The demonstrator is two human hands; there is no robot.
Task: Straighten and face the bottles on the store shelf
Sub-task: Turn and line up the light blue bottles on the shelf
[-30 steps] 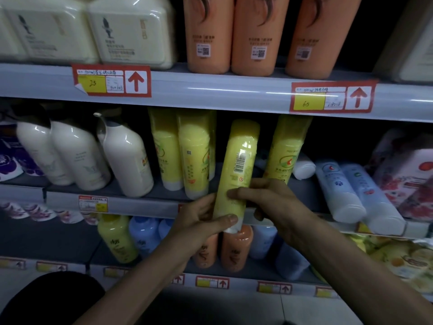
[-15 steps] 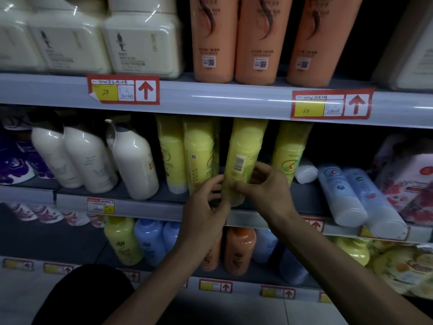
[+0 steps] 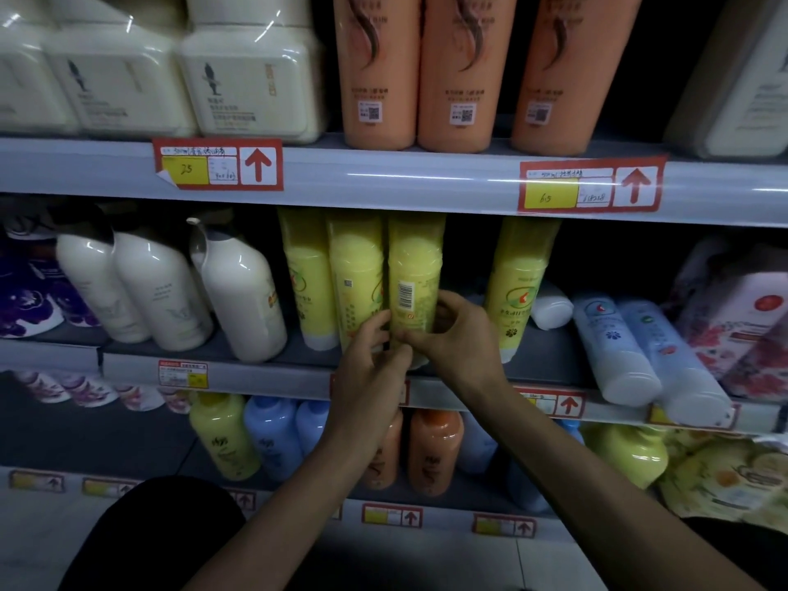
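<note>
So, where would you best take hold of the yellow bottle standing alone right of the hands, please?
Probably grip the yellow bottle round its lower body, coming from the front-left: its top sits under the upper shelf, a small white bottle crowds its right, while a gap opens on its left.

Left price tag (image 3: 217, 165), upper shelf edge: handwritten "25" on yellow, red up arrow. Right price tag (image 3: 590, 185): "65" on yellow, red up arrow. Barcode (image 3: 406, 294) on yellow bottle (image 3: 415, 253), digits unreadable. QR stickers (image 3: 374, 112) on orange bottles (image 3: 375, 57). Mid-shelf tag (image 3: 554, 403): red up arrow. Other print too small/blurred.
</note>
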